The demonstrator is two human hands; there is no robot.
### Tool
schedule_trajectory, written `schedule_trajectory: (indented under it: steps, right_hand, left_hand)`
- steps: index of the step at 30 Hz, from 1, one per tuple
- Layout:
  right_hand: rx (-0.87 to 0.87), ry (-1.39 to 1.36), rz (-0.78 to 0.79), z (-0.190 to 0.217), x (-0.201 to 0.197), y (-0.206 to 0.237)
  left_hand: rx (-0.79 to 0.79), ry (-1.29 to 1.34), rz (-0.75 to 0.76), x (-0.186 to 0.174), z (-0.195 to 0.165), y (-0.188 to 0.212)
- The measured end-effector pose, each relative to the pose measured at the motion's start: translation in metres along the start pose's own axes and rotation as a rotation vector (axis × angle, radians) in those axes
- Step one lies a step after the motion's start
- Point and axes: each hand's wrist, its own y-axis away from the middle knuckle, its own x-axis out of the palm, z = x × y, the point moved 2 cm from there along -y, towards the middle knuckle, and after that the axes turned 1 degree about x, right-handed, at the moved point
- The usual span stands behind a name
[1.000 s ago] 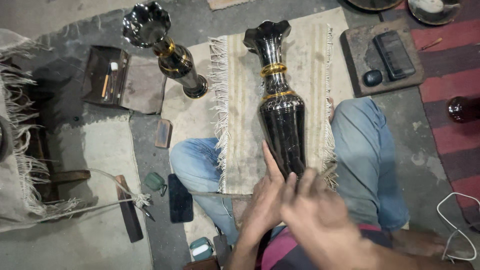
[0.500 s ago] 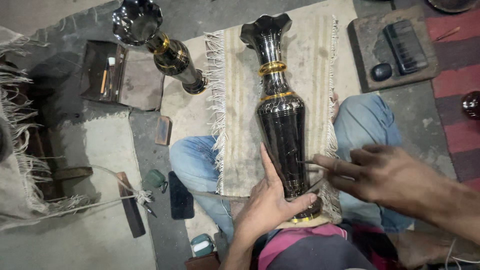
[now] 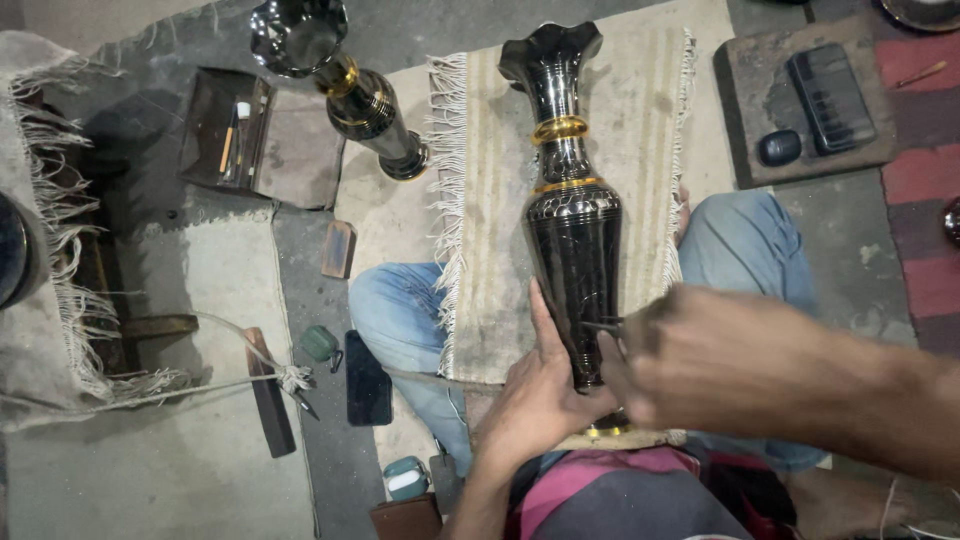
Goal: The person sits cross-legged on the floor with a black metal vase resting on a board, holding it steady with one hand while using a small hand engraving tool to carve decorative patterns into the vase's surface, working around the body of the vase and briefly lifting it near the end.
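Head view: I see the tall black metal vase with gold bands [image 3: 572, 230] lying across the lap on a fringed beige cloth [image 3: 495, 240]. The left hand [image 3: 540, 395] cups its lower body; the right hand [image 3: 700, 365] pinches a thin tool [image 3: 603, 325] against it, engraving, I judge. An open dark tray [image 3: 215, 130] holds small sticks.

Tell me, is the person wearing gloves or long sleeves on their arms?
No. Both hands are bare: the left hand and the right hand have no gloves, and I can't see any rings or a watch. Both forearms are uncovered too, with no sleeves reaching them. The right hand looks a bit blurry. Lower down, the person wears a pink and grey striped shirt and blue jeans.
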Motion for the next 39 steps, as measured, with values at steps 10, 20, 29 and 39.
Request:
schedule_trajectory:
  steps: [10,20,29,39]
  right_hand:
    - [-0.307,0.351,-0.036,0.013,-0.041,-0.022]
    - [-0.262,0.28,-0.257,-0.006,-0.062,-0.036]
    - [0.028,-0.01,-0.144,-0.049,-0.051,-0.003]
    - [0.557,-0.314,-0.196,-0.025,0.005,0.023]
  left_hand:
    - [0.12,0.009,-0.074,0.007,0.005,-0.003]
    - [0.331,-0.064,-0.138,0.01,0.005,-0.004]
    - [-0.054,0.071,-0.039,0.001,-0.01,0.001]
    - [0.043,0.067,-0.097,0.003,-0.005,0.001]
